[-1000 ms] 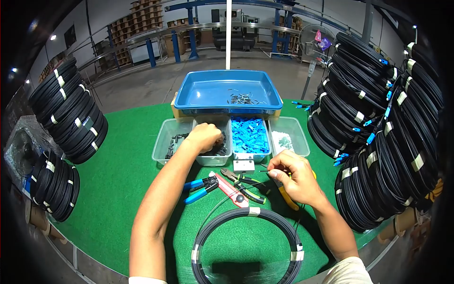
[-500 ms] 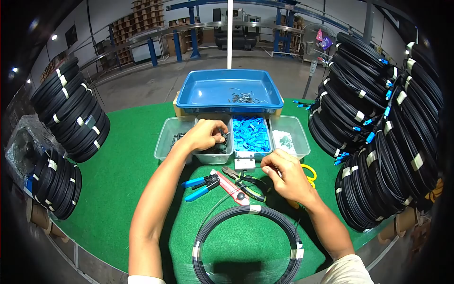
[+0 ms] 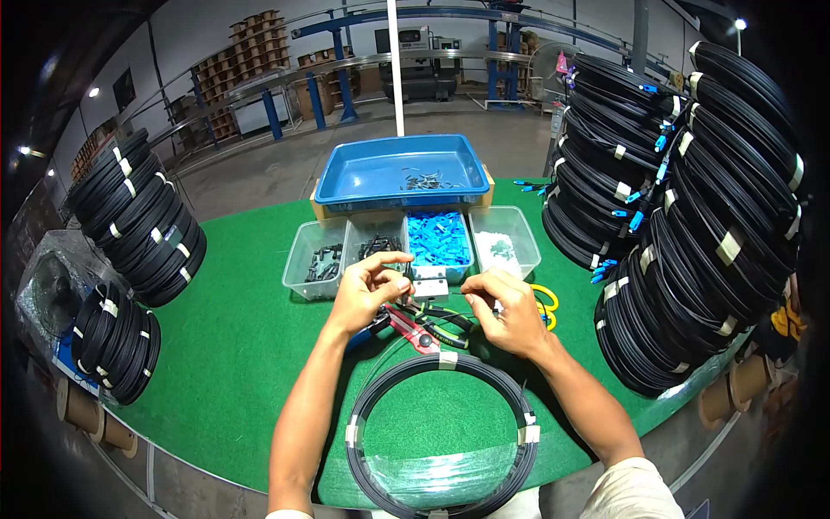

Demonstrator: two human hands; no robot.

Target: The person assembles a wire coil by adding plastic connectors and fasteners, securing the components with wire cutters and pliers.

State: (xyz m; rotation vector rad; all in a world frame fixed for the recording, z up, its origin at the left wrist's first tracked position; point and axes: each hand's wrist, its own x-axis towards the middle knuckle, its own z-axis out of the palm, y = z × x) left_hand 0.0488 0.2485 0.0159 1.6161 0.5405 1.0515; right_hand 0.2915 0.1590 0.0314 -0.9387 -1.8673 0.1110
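My left hand (image 3: 370, 294) is raised in front of the clear bins, its thumb and fingers pinching a small black piece (image 3: 409, 269). To its right, my right hand (image 3: 508, 310) is closed in a pinch; whatever lies between its fingertips is too small to make out. A small metal block (image 3: 430, 287) stands between the hands. Below them lie a red tool (image 3: 413, 329) with a black knob, green-and-black cutting pliers (image 3: 448, 336) and a blue-handled tool (image 3: 367, 332), partly covered by my left hand. A taped coil of black cable (image 3: 356, 467) rests nearest me.
Clear bins hold black parts (image 3: 323, 263), more black parts (image 3: 378, 246), blue connectors (image 3: 439, 240) and white pieces (image 3: 496, 248). Behind stands a blue tray (image 3: 363, 177). Yellow-handled scissors (image 3: 548, 304) lie right. Tall cable stacks (image 3: 143, 221) flank the table, the larger ones (image 3: 709, 259) right.
My left hand has come out of the second bin toward me and to the right, with a small black piece in its fingers. My right hand stays pinched; the view has shifted slightly.
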